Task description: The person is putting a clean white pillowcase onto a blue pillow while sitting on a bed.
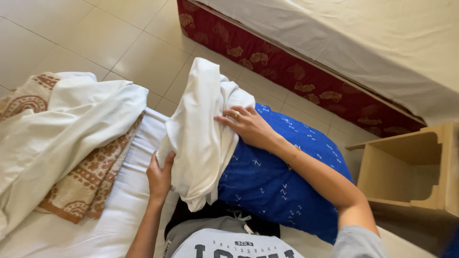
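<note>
A blue pillow (277, 177) with small white marks lies across my lap. A white pillowcase (201, 129) covers its left end, bunched and standing up. My left hand (160, 177) grips the lower edge of the white cloth. Fingers spread, my right hand (246, 125) presses flat where the white cloth meets the blue pillow; a ring shows on one finger.
A white sheet (62, 129) and a brown patterned towel (91, 184) lie heaped on the white bed (119, 215) at left. A red patterned mattress (306, 81) under a cream cover stands at the top right. A light wooden stand (406, 167) is at right, over tiled floor (95, 38).
</note>
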